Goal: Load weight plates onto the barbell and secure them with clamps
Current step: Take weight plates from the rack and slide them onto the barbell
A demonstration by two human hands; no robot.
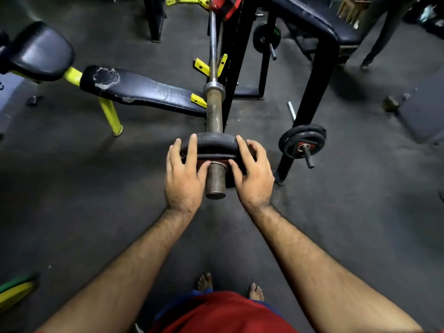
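A black weight plate [209, 144] with a red centre sits on the rusty sleeve of the barbell [214, 109], close to the sleeve's near end. My left hand [184, 175] grips the plate's left side, fingers over its rim. On the right side my right hand [252, 173] holds the plate the same way. The sleeve's end sticks out toward me between both hands. The bar runs away from me to a yellow rack hook [203, 67]. No clamp is visible on the sleeve.
A worn black bench [144, 88] with yellow legs lies left of the bar. A black rack post [310, 99] to the right carries stored plates [301, 140] on a peg, with another plate [266, 37] further back. A person's legs [382, 34] stand at the far right.
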